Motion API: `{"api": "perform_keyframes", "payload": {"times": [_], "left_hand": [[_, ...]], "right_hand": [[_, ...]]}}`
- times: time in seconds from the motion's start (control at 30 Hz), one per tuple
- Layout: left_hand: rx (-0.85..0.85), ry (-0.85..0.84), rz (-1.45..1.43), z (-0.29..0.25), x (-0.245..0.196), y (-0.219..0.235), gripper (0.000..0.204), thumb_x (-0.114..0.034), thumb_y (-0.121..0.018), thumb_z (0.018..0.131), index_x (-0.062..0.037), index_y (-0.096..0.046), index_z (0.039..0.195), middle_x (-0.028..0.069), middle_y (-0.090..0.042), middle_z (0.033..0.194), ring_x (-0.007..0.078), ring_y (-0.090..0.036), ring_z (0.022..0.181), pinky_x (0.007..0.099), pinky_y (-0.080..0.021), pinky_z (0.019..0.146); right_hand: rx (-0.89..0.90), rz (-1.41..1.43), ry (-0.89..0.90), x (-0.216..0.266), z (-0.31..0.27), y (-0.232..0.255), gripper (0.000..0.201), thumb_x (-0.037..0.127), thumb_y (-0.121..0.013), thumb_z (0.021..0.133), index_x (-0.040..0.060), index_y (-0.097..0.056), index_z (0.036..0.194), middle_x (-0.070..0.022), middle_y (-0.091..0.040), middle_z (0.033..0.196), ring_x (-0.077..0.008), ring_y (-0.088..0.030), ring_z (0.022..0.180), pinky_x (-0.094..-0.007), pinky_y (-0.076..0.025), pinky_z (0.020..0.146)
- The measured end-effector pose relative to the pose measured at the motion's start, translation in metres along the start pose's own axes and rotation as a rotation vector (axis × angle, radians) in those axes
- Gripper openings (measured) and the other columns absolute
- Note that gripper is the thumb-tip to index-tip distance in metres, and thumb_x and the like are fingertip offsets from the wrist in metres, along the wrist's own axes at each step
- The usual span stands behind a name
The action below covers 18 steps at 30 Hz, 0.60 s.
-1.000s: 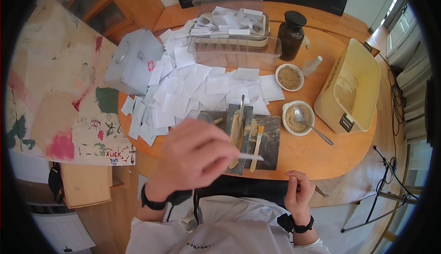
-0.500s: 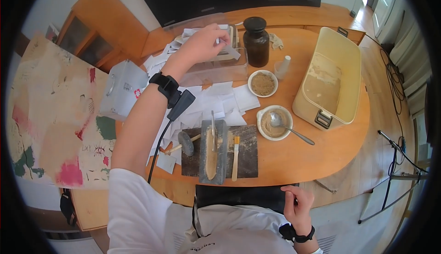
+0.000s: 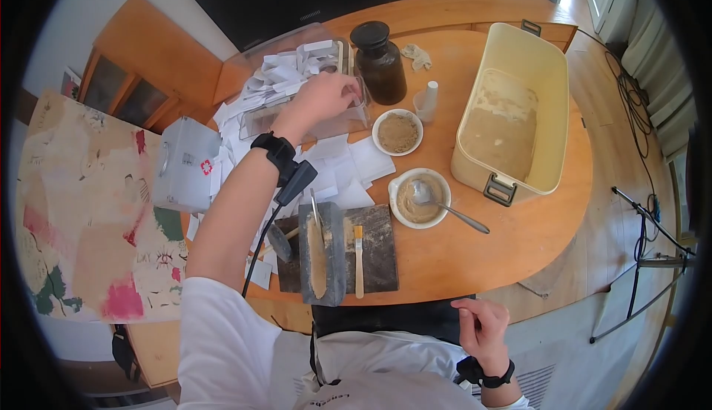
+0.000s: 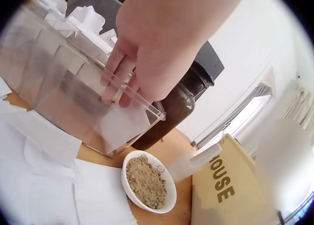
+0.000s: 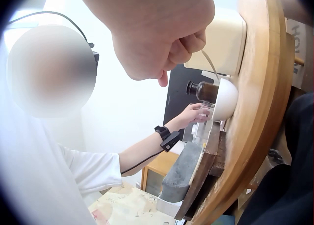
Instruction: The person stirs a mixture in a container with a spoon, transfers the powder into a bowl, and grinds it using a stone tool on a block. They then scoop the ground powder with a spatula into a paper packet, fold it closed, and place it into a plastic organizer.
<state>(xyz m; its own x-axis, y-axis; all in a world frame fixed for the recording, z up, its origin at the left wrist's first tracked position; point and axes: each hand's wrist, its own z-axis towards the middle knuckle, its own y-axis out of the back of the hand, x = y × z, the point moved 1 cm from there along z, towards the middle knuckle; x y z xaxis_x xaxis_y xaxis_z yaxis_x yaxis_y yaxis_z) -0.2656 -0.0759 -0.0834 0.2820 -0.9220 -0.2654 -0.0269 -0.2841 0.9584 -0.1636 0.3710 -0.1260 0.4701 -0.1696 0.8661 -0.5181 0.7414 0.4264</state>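
Note:
My left hand reaches over the front wall of a clear divided plastic box, fingers pointing down into it. A small folded white paper shows through the box wall right at my fingertips, pinched there. Behind it sits a tray heaped with folded white papers. A dark glass jar stands just right of the hand. My right hand hangs loosely curled in front of the table edge, holding nothing.
A grey stone trough with tan powder and a brush lie on a dark board. A powder bowl, a mortar with a spoon, a yellow bin and a metal case stand around; loose paper sheets cover the table's left.
My left hand carried the folded paper from above the stone trough forward to the clear box, then lowered it inside. The head view swung leftward. My right hand stayed by the table edge.

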Motion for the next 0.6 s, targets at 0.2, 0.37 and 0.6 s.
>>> {"api": "perform_keyframes", "payload": {"times": [0.2,0.37,0.6], "left_hand": [[0.146,0.039,-0.310,0.012,0.022,-0.018,0.026,-0.018,-0.055,0.094,-0.0036,-0.061,0.115,0.0120,-0.071,0.105,0.0219,-0.068,0.093,0.0341,-0.052,0.082],[0.069,0.028,-0.369,-0.007,0.021,-0.008,0.036,-0.022,-0.053,0.096,-0.0066,-0.055,0.128,0.0124,-0.071,0.107,0.0222,-0.067,0.098,0.0352,-0.051,0.087],[0.005,0.001,-0.210,-0.079,-0.004,0.035,0.036,-0.028,-0.052,0.097,-0.0116,-0.056,0.129,0.0142,-0.070,0.109,0.0289,-0.066,0.103,0.0375,-0.051,0.089]], "right_hand": [[-0.004,0.013,-0.007,0.002,0.002,0.000,0.011,-0.004,-0.060,0.082,0.0034,-0.068,0.085,-0.0045,-0.047,0.052,-0.0166,-0.043,0.042,-0.0288,-0.031,0.043],[0.025,-0.021,0.024,0.010,0.006,-0.006,0.013,-0.002,-0.063,0.081,0.0077,-0.069,0.089,-0.0018,-0.047,0.051,-0.0179,-0.046,0.042,-0.0307,-0.035,0.044],[0.102,-0.011,0.082,0.031,0.020,-0.030,0.014,-0.002,-0.064,0.080,0.0080,-0.069,0.088,-0.0018,-0.049,0.052,-0.0180,-0.048,0.044,-0.0305,-0.039,0.045]]}}
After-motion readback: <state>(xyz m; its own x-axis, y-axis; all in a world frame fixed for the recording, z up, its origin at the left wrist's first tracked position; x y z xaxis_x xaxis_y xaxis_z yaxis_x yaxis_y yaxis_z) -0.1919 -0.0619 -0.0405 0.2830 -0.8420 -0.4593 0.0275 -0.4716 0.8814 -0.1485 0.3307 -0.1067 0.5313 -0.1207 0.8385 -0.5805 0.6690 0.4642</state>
